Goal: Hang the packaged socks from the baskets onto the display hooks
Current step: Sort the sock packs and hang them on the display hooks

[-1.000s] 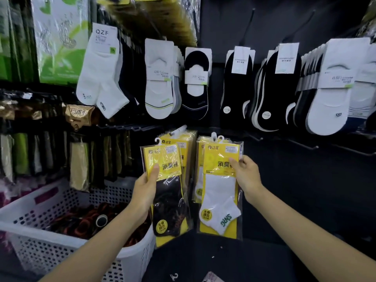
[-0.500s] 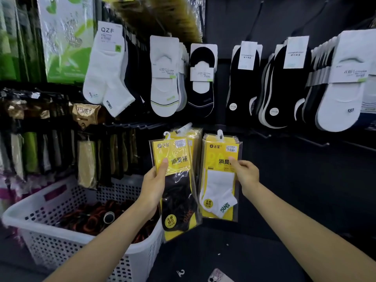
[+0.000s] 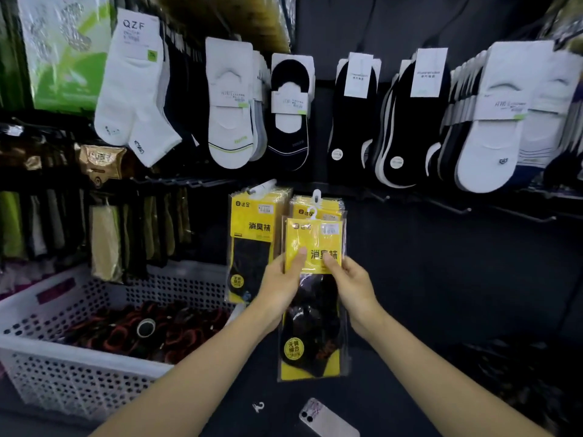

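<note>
A yellow packet of black socks with a small white hanger at its top is held up in front of the display. My left hand grips its left edge, thumb on the yellow card. My right hand pinches its right side. Directly behind the packet hangs a stack of yellow packets on a hook. A second stack of yellow packets with black socks hangs to the left on its own hook. A white perforated basket with dark red-trimmed socks stands at the lower left.
Rows of white and black socks hang on hooks above. Bare hooks jut out at mid right. Dark and gold packets hang at left. A phone and a loose white hanger lie on the dark floor.
My left hand carried the black-sock packet rightward, in front of the right stack. My right hand let go of the white-sock packet, which now hangs behind, and took the black-sock packet's right side.
</note>
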